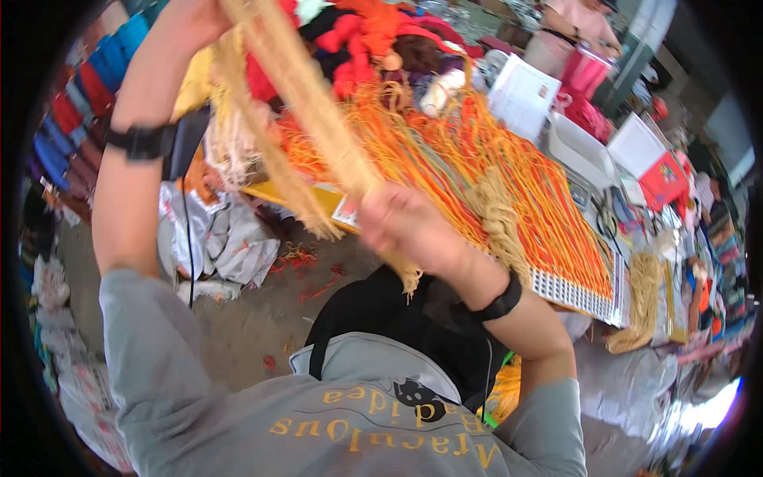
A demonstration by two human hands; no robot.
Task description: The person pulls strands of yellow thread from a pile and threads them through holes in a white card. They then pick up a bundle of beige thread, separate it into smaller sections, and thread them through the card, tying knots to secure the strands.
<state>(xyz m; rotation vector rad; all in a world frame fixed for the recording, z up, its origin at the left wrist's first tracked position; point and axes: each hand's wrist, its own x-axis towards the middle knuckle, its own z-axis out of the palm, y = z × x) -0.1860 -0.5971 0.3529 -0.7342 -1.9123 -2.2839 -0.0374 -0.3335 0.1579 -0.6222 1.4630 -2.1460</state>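
Long bundle of pale tan straw-like fibre strands [318, 119]: stretched taut above the orange-strung rectangular mesh panel [509, 191]. Right hand [405, 226] fisted low on it; left hand [199, 16], apparently gripping, partly out of frame. Step: drawing strands straight; next likely needs steady tension.

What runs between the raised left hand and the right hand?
In the head view, a tan yarn bundle spans from the left hand down to the right hand, which grips it; nothing else lies between.
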